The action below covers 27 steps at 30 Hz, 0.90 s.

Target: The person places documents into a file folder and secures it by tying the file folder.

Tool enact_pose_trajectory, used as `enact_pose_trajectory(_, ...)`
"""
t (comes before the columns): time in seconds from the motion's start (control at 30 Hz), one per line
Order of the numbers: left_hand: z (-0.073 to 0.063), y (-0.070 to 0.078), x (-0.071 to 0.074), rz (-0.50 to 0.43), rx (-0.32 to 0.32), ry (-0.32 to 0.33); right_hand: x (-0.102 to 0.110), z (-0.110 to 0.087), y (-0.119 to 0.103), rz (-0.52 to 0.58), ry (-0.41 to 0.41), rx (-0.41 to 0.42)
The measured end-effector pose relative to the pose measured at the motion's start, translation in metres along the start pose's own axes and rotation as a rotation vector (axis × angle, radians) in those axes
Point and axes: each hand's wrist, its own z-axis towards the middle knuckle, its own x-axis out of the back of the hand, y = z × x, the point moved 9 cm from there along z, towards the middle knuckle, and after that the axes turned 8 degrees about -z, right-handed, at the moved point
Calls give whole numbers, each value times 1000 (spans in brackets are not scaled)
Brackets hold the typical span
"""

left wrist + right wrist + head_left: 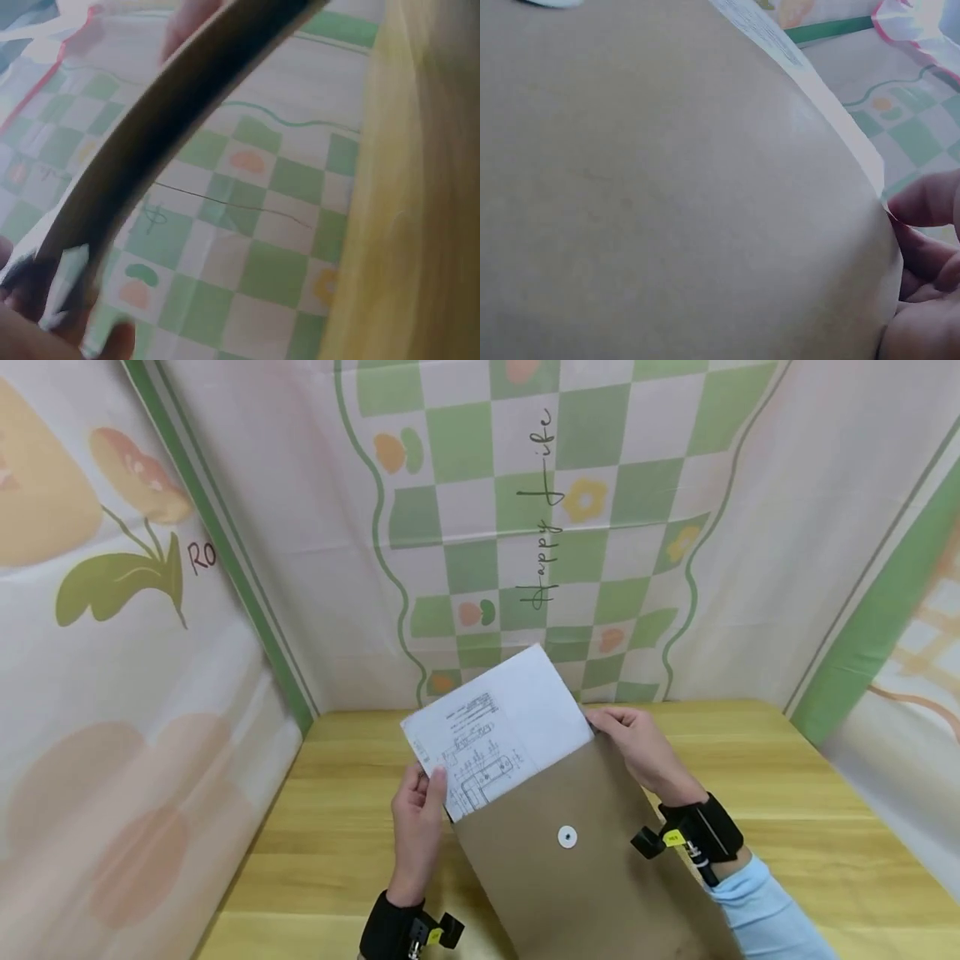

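The left hand (417, 822) pinched the lower left edge of the sheet (525, 710), thumb over its printed face and fingers curled behind, with no gap left between them. Whether those fingers also caught the brown edge could not be told; the left wrist view was blurred there. The right hand (645, 752) was closed too, thumb and forefinger nipping the upper right corner of the envelope (592, 893), just where the sheet's corner met it. Holding at opposite ends of the mouth probably kept the envelope steady and its edge taut, while the left thumb seemed to stop the sheet from slipping.

Beyond the pinch points, away from the person, the sheet stuck out of the mouth, its print nearer the left hand and its blank part nearer the right; its lower end was hidden. From between the hands the envelope sloped back toward the person, perhaps so that the mouth faced away and the printing stayed in sight. A white disc (567, 837) sat on its face, below and between the grips. Farther out lay the table (330, 827), and past it hung the checked cloth (517, 527).
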Motion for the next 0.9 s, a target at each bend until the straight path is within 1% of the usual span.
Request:
enact_pose_trajectory(0.07, 1, 5, -2, 25, -32, 10, 3, -1, -5, 33, 40, 9)
enact_pose_trajectory(0.1, 1, 6, -2, 39, -31, 13, 4, -1, -8, 50, 58, 14)
enact_pose_trajectory(0.17, 2, 5, -4, 68, 4, 3, 6, -2, -13, 99, 87, 23)
enact_pose_trajectory(0.23, 4, 3, -8, 112, 47, -31, 7, -4, -19, 159, 105, 43)
enact_pose_trajectory(0.3, 8, 4, -14, 147, 74, -75, 10, -6, -27, 230, 107, 81)
enact_pose_trajectory(0.37, 15, 14, -21, 174, 63, -108, 13, -9, -40, 292, 97, 130)
enact_pose_trajectory(0.43, 24, 30, -26, 178, 21, -124, 17, -13, -56, 344, 79, 195)
enact_pose_trajectory(0.53, 39, 59, -34, 186, -71, -128, 26, -20, -84, 397, 69, 313)
enact_pose_trajectory(0.6, 47, 77, -38, 190, -133, -128, 32, -25, -100, 428, 80, 387)
enact_pose_trajectory(0.67, 52, 92, -42, 187, -186, -130, 36, -29, -112, 451, 120, 441)
enact_pose_trajectory(0.77, 55, 107, -48, 175, -246, -144, 41, -34, -120, 498, 197, 480)
enact_pose_trajectory(0.9, 52, 115, -56, 161, -310, -181, 46, -40, -123, 547, 295, 507)
